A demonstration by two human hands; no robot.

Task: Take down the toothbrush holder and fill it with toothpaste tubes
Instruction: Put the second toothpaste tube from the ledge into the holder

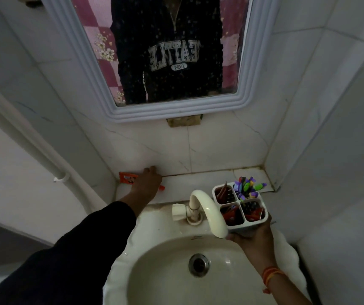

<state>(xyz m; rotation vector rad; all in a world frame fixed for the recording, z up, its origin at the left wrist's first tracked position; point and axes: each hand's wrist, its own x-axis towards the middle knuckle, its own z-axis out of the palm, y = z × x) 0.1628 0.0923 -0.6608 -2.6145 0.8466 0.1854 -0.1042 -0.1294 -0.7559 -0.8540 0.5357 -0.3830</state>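
Note:
My right hand (252, 239) holds a white four-compartment toothbrush holder (254, 225) from below, just right of the tap. One far compartment has several purple and green toothbrushes (250, 188); the other three hold red toothpaste tubes (231, 215). My left hand (147, 183) reaches to the ledge behind the sink and lies over a red-orange toothpaste tube (128, 178), whose two ends stick out on either side of the hand. Whether the fingers have closed around the tube is hidden.
A cream tap (207, 211) arches over the white sink (154, 274) with its metal drain (199, 264). A framed mirror (244, 84) hangs above the tiled ledge (198, 181). A white pipe (33, 142) runs down the left wall. Tiled walls close in on both sides.

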